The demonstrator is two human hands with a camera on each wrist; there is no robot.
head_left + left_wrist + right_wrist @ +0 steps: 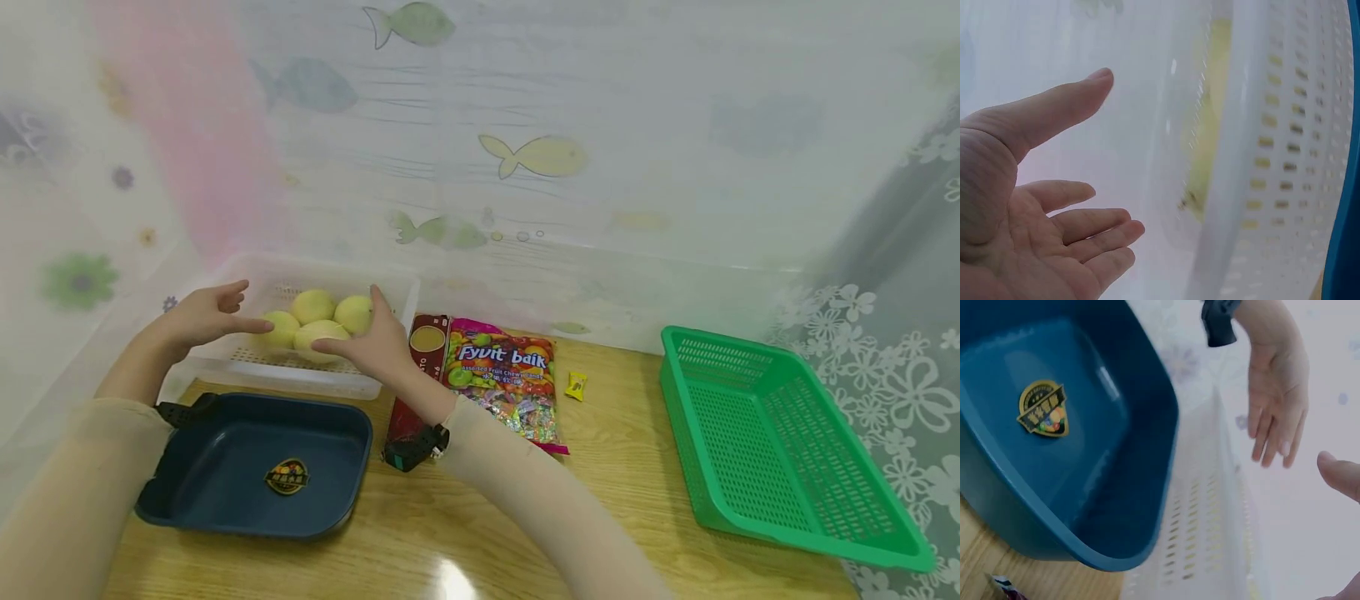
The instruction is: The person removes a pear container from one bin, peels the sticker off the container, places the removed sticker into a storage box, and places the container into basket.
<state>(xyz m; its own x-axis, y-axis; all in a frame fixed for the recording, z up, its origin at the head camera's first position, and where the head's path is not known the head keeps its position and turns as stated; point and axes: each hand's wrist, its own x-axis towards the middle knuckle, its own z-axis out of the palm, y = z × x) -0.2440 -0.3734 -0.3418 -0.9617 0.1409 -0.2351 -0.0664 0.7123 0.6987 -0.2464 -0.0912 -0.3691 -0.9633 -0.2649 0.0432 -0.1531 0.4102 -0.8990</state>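
Several pale yellow round fruits [315, 308] lie together in a white perforated plastic basket [360, 385] at the back left. Over the left part of the basket is my left hand [198, 318], fingers spread and loosely bent, palm toward the fruits. My right hand [378, 343] is above the basket's right part, thumb and fingers spread apart, covering some of the fruit in the head view. Neither hand grips anything. From the left wrist view, the left hand [1054, 231] is empty beside the basket wall [1222, 187]. Whether a fingertip touches a fruit, I cannot tell.
A dark blue tub [255, 467] with a gold-black sticker stands in front of the white basket. Right of it are a dark red box [427, 333], a colourful candy bag [502, 375] and a small yellow wrapped candy [576, 385]. A green basket [750, 450] stands at the right.
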